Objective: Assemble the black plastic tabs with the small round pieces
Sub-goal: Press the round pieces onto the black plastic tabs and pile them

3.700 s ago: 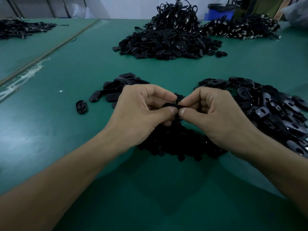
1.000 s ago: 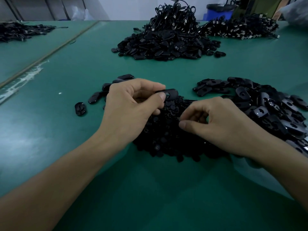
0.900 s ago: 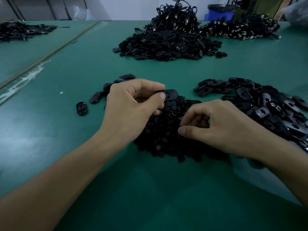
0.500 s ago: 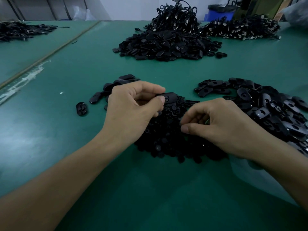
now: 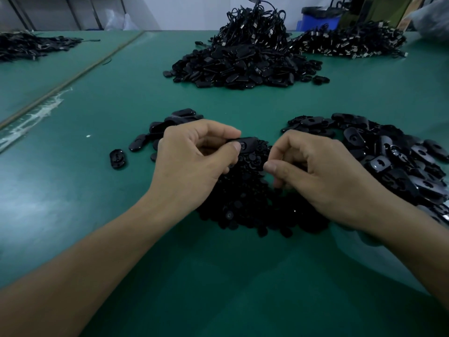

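Working over small round pieces (image 5: pixel 243 205) on the green counter (image 5: pixel 73 190).
Our left hand (image 5: pixel 192 166) pinches one black tab (image 5: pixel 248 143) above them; our right hand (image 5: pixel 323 173) curls beside it, and we cannot tell what it holds. Loose tabs (image 5: pixel 401 161) lie right, a bigger heap (image 5: pixel 243 66) beyond.

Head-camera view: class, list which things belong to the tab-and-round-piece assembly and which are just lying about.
In the job: left hand pinching a black tab; right hand over the pile of small round pieces; pile of tabs on the right.
Lying about: far heap of black parts; bundled cables; blue bin; lone piece on the left.
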